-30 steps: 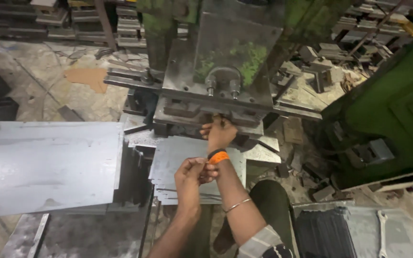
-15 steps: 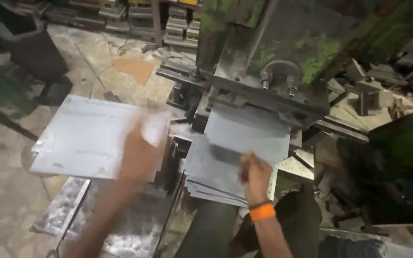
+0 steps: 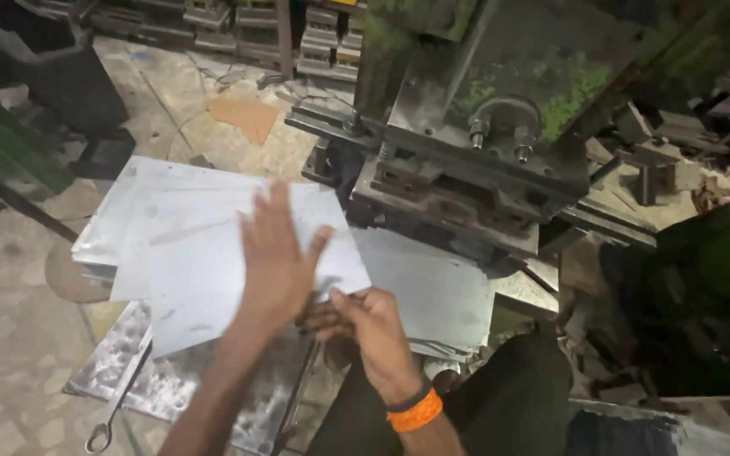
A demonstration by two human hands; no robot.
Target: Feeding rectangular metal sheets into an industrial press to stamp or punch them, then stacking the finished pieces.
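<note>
A thin grey metal sheet lies tilted over the stack of like sheets at the left. My left hand rests flat on its top, fingers spread. At the sheet's near right corner my right hand, with an orange band on its wrist, pinches the edge. A second pile of sheets lies just in front of the press die, to the right of both hands.
The dark, green-stained press fills the upper right. A spanner lies on a dimpled steel plate at the lower left. Metal parts and scrap crowd the right side. Stone floor shows at the left.
My left hand has come back from the left stack towards the press with a sheet under it. My right hand has left the pile by the die and taken the sheet's corner.
</note>
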